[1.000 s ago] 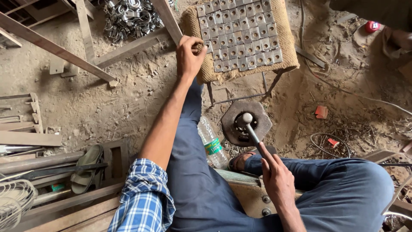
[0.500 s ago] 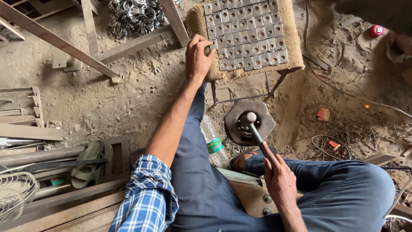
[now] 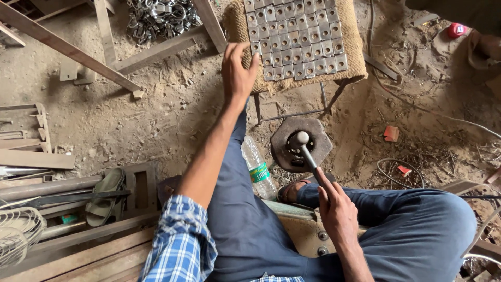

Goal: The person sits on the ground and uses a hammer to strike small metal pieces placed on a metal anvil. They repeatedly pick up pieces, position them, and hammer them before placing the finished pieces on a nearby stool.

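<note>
At the far left of the dirt floor (image 3: 156,115) lie rough wooden planks (image 3: 36,159), a rusty metal pipe (image 3: 47,187) and a white wire grille (image 3: 15,237) in the corner. Beside them a dusty olive sandal (image 3: 104,198) rests on a dark bar. Long steel angle bars (image 3: 68,49) run slantwise above, and behind them sits a heap of shiny bent metal clips (image 3: 156,15).

My left hand (image 3: 237,73) stretches forward on a bare arm, the blue checked sleeve (image 3: 180,240) rolled up at the elbow. Its fingers (image 3: 253,57) are loosely spread, not clenched, the tips touching the near left edge of the square plates (image 3: 297,36). I cannot tell whether they pinch a piece. The plates are small, grey and flat, each with a hole, laid in tight rows on a coarse tan burlap pad (image 3: 349,62) that covers a thin-legged metal stand.

Between my legs, clad in dark blue jeans (image 3: 250,230), a clear plastic bottle (image 3: 258,169) lies on the floor, with a green band of label around its middle.

Just right of it stands a heavy, rusty eight-sided iron block (image 3: 284,143), dark and pitted. The round steel head of the hammer (image 3: 300,140) rests on its top. My right hand (image 3: 339,214) is closed around the hammer's slim handle, fingers wrapped tight.

Farther right, small orange-red scraps (image 3: 391,133) lie in the dust near a loop of thin wire (image 3: 389,167), and a small red round cap (image 3: 456,30) sits near the top right corner.
</note>
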Motion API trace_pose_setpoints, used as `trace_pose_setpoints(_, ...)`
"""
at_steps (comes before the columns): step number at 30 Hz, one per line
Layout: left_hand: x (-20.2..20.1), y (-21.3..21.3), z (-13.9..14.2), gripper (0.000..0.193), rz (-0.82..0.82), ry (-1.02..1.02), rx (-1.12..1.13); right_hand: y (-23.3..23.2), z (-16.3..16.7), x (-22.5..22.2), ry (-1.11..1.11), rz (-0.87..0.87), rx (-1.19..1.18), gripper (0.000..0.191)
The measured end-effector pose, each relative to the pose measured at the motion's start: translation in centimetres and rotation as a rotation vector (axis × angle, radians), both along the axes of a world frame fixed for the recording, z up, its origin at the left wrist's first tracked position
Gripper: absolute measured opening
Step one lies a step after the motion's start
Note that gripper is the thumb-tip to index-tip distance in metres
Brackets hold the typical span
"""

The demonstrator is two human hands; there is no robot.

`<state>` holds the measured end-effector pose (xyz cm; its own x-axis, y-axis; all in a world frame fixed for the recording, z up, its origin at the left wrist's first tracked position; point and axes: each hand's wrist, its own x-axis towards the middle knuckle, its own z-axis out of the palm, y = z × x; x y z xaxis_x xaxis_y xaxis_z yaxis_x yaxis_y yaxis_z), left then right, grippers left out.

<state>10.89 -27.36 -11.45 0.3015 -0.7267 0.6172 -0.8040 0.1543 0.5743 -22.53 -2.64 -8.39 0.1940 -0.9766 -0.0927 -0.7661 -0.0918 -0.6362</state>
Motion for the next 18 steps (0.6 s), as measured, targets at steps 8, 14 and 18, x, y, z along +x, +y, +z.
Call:
trace_pose_setpoints(8,-11.9,20.7,-0.6,0.018,-0.304,0.118,0.410,0.2,0.3,-0.1,-0.072,-0.012,-0.053,0.054)
trace_pose_setpoints(14,-13.1,23.2,-1.5,0.023,-0.251,-0.088,0.363,1.1,0.5,0.4,-0.095,-0.004,-0.093,0.051)
trace_pose_setpoints(18,-12.3,21.9,-2.8,0.017,-0.362,-0.115,0.420,1.5,0.8,0.5,-0.066,0.001,-0.096,0.051)
